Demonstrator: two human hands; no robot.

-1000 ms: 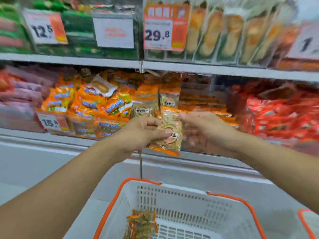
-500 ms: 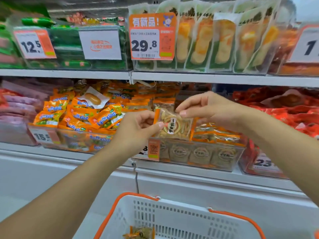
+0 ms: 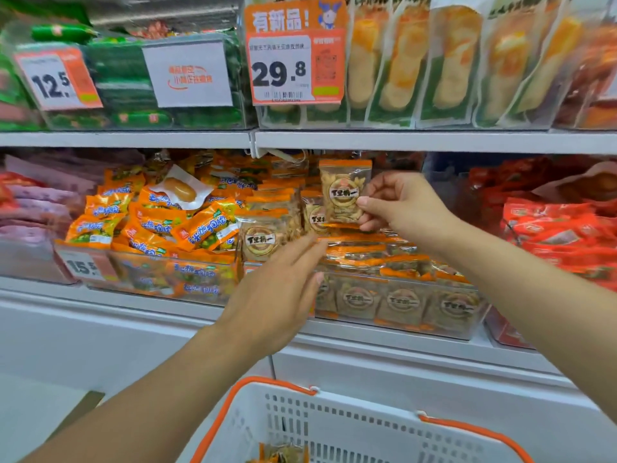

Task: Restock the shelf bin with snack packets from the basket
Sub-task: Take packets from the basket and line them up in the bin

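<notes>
Head view: the right hand [image 3: 400, 208] pinches a snack packet [image 3: 344, 192] upright by its right edge, above the clear shelf bin [image 3: 400, 305]. The left hand [image 3: 277, 289] reaches toward the bin, fingers straight, holding nothing. The white basket [image 3: 350, 426] sits below.

We see a clear orange-topped snack packet [image 3: 344, 192] upright at frame centre above the clear shelf bin [image 3: 400, 305]; white basket [image 3: 350, 426] sits bottom centre.
</notes>
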